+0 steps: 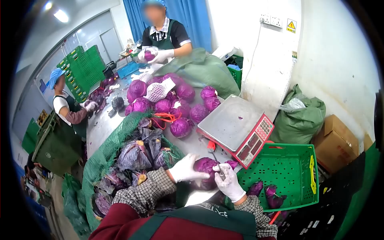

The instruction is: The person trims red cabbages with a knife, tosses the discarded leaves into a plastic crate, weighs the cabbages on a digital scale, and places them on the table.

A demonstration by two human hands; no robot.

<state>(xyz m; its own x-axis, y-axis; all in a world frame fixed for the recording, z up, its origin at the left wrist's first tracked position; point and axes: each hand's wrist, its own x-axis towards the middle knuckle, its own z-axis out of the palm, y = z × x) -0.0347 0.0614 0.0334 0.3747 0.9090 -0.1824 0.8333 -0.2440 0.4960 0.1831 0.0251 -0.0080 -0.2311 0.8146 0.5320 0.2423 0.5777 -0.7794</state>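
A purple cabbage (pixel 206 173) rests near the table's front edge between my two gloved hands. My left hand (pixel 188 169) lies against its left side, fingers spread along it. On the right side, my right hand (pixel 229 182) is closed around a small dark-bladed knife (pixel 219 168) whose blade points up beside the cabbage. To the left, a green mesh sack (pixel 105 154) holds untrimmed dark cabbages (pixel 134 155). Beyond lie several trimmed purple cabbages (pixel 181 127), one in a white foam net (pixel 156 92).
A red and silver scale (pixel 232 120) stands ahead right, with a green crate (pixel 296 172) holding leaf scraps below it. Across the table a person (pixel 168 36) holds a cabbage; another person (pixel 70 104) works at the far left. Green sacks (pixel 300 114) and a cardboard box (pixel 336 140) are at right.
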